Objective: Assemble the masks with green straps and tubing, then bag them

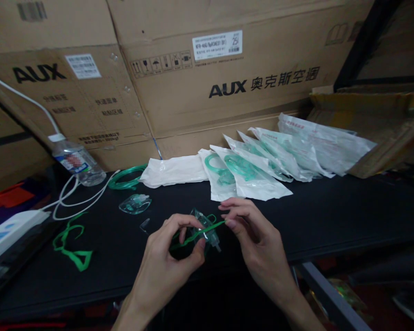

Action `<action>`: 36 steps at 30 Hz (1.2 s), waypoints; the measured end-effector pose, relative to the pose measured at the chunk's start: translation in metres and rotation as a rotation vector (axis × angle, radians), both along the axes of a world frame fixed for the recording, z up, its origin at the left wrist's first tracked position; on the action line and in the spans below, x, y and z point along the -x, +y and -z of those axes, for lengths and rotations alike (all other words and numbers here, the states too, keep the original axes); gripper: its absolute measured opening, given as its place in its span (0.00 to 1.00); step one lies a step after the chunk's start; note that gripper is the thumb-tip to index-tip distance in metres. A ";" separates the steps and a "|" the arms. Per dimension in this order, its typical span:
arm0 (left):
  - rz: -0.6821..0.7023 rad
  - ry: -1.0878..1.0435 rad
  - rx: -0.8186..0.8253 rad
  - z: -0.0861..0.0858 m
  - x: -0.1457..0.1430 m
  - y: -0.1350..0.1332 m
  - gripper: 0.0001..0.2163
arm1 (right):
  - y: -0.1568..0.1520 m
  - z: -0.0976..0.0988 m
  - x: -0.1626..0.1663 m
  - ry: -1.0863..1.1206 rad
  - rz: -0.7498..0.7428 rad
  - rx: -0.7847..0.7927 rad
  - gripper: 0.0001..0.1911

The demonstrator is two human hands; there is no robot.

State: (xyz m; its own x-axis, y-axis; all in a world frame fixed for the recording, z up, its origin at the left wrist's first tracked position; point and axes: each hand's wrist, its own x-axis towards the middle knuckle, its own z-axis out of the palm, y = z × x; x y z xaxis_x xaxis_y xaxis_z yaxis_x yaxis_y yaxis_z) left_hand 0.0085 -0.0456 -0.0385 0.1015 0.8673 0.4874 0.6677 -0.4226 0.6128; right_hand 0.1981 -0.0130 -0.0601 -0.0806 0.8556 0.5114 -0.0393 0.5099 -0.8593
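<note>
A small clear green oxygen mask point(211, 235) is between my hands, above the front of the black table. My left hand point(170, 257) curls its fingers and thumb round the near side of the mask, partly hiding it. The mask's green elastic strap point(207, 230) stretches across from the left fingers to the right. My right hand point(257, 241) pinches the strap's end between thumb and forefinger, its other fingers bent loosely. Behind the left hand lies a second clear mask point(135, 203), with a small clear plastic piece point(145, 225) nearby.
Loose green straps point(76, 253) lie at left, near a white power strip point(10, 232). Coiled green tubing point(127, 178) rests beside a plastic bottle point(79, 161). Several sealed mask packs point(258, 181) lean along large cardboard boxes point(179, 105). The black table point(317, 216) ends close before me.
</note>
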 end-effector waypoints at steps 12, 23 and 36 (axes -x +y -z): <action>0.069 -0.167 -0.018 0.012 0.003 -0.001 0.25 | 0.001 -0.003 0.000 -0.190 -0.089 0.032 0.11; 0.102 -0.058 -0.103 0.002 -0.001 -0.006 0.18 | 0.000 0.000 -0.003 -0.199 -0.153 0.144 0.12; 0.005 0.191 -0.019 -0.015 0.034 0.031 0.08 | -0.009 -0.008 -0.012 -0.249 -0.357 0.037 0.22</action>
